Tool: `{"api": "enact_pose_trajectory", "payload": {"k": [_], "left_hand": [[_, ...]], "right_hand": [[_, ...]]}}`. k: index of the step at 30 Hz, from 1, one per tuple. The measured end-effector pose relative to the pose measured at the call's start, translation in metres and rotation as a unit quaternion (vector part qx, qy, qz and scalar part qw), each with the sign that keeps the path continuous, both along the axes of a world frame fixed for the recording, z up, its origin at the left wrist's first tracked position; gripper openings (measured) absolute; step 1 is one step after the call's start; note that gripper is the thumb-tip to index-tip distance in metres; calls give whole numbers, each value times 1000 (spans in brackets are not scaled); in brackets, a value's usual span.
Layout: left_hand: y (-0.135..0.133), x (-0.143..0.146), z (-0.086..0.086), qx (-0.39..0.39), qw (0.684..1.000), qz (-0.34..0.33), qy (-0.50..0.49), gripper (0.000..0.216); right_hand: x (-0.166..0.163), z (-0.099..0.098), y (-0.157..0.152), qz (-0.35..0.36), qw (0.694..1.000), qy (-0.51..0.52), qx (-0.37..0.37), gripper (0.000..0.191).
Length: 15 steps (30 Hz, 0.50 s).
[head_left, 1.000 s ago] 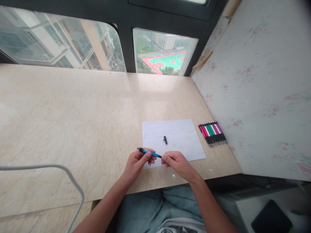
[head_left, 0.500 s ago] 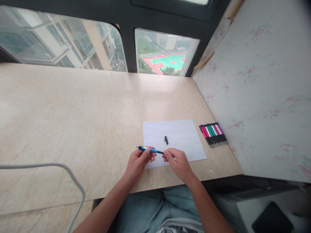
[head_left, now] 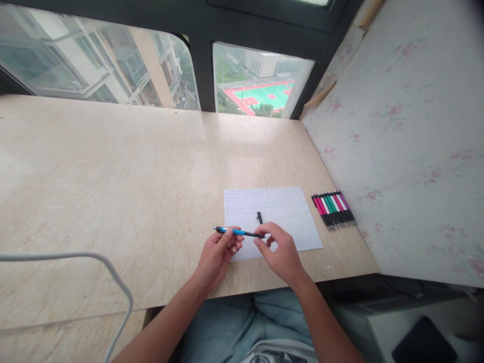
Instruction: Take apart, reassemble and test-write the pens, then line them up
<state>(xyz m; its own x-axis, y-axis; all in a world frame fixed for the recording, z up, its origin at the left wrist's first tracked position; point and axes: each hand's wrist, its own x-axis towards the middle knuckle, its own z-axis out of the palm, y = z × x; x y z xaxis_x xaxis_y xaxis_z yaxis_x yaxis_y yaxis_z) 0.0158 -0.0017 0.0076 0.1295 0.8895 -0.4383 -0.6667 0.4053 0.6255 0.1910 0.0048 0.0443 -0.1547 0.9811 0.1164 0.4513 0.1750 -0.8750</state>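
A blue pen (head_left: 239, 232) with a black grip section lies nearly level above the paper, its tip pointing right. My left hand (head_left: 219, 252) is closed around its blue barrel, thumb on top. At the tip end, my right hand (head_left: 282, 252) has thumb and index finger parted, one below and one above the pen's point; whether they touch it I cannot tell. Beneath both hands is a white sheet of paper (head_left: 280, 201) with rows of handwriting along its top. A small black piece (head_left: 259, 217) rests on the sheet, its lower end close to my right fingers.
Several pens (head_left: 333, 209), pink, green, white and purple with black grips, lie in a row right of the paper beside the floral wall (head_left: 412, 166). A grey cable (head_left: 109, 267) arches over the left front of the marbled counter (head_left: 113, 191). Windows line the back.
My right thumb and index finger have spread apart from the pen's black end, so its tip now shows. My left hand keeps its hold on the pen.
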Motion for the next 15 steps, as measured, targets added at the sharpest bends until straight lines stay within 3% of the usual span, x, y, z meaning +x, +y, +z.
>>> {"api": "enact_pose_trajectory", "payload": {"k": [7,11,15], "left_hand": [[-1,2,2,-14,1000,-1,-20,29],[-1,2,3,-15,1000,8,-18,29],[-1,2,2,-14,1000,1,-17,29]], "right_hand": [[0,6,1,0,998,-66,-11,27],[1,8,1,12,999,-31,23,13],[1,8,1,4,999,-36,-12,22]]}}
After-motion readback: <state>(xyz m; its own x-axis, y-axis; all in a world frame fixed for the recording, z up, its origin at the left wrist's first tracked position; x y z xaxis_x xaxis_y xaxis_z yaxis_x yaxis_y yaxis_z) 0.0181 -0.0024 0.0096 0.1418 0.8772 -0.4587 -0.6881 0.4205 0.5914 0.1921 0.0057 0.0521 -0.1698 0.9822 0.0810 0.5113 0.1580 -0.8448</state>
